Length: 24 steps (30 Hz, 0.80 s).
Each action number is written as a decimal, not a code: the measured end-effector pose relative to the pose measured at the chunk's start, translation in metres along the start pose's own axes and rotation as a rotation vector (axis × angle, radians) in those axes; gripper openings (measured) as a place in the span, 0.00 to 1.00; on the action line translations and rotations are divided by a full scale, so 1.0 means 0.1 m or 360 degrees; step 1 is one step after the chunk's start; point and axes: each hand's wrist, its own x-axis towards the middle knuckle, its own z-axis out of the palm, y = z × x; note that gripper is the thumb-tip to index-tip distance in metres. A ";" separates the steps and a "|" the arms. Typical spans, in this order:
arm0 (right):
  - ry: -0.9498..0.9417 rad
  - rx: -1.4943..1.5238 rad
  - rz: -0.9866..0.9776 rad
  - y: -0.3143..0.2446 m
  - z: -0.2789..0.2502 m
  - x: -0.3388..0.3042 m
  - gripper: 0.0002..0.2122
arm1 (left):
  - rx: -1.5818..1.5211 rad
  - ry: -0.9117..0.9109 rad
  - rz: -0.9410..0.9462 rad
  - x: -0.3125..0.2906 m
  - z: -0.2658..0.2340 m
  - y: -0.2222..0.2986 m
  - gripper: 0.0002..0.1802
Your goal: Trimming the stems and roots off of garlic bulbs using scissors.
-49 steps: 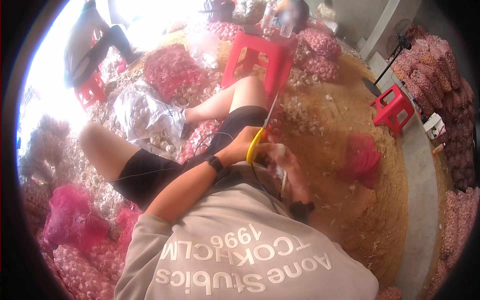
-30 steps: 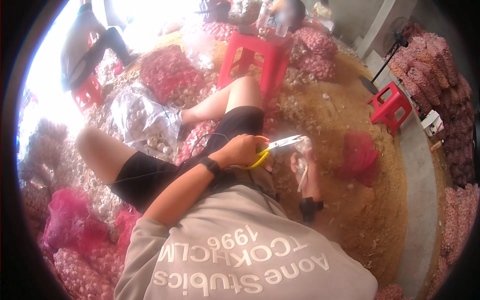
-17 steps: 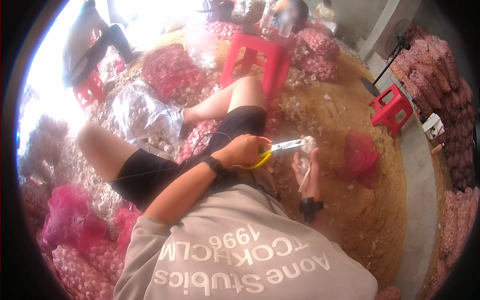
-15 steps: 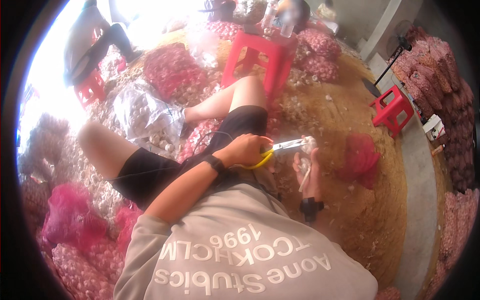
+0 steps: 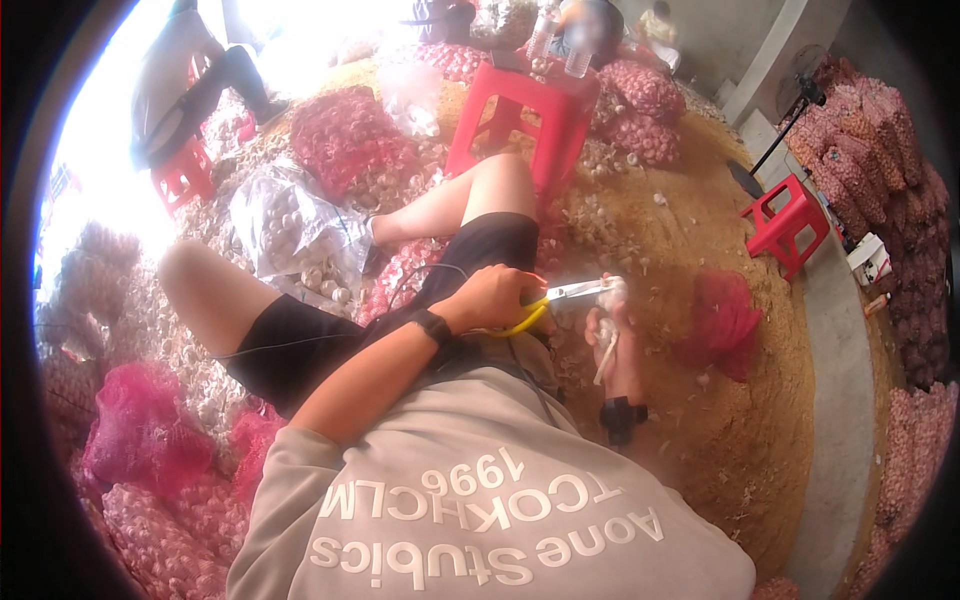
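My left hand [image 5: 497, 297], with a dark watch at its wrist, grips yellow-handled scissors [image 5: 572, 291]. Their metal blades point right and reach the pale garlic bulb [image 5: 612, 291] at my right fingertips. Whether the blades are closed on it, I cannot tell. My right hand [image 5: 627, 345], wearing a black wrist strap, is curled around the garlic. A pale stalk [image 5: 603, 362] hangs down across its palm side. Part of the garlic is hidden by the fingers.
Loose garlic and a clear plastic bag [image 5: 290, 225] lie around my legs. A red stool [image 5: 525, 110] with bottles stands ahead, another red stool [image 5: 788, 225] at right. Pink net [image 5: 722, 322] lies on the floor. Stacked garlic sacks [image 5: 860, 140] line the right. Other people sit farther off.
My right fingers have curled in closer around the garlic, and the bulb has turned slightly left against the blades. The left hand and scissors stay nearly in place.
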 end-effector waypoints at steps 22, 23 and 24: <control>0.0013 0.0081 0.0070 -0.11 0.19 -0.03 0.26 | -0.0284 0.0117 -0.0049 0.01 -0.03 -0.04 0.11; 0.0014 0.0081 0.0070 -0.09 0.20 -0.02 0.26 | -0.0514 0.0133 -0.0011 0.02 -0.01 -0.04 0.12; 0.0030 0.0021 0.0052 -0.07 0.20 -0.02 0.25 | -0.0515 0.0133 -0.0011 0.03 0.01 -0.03 0.12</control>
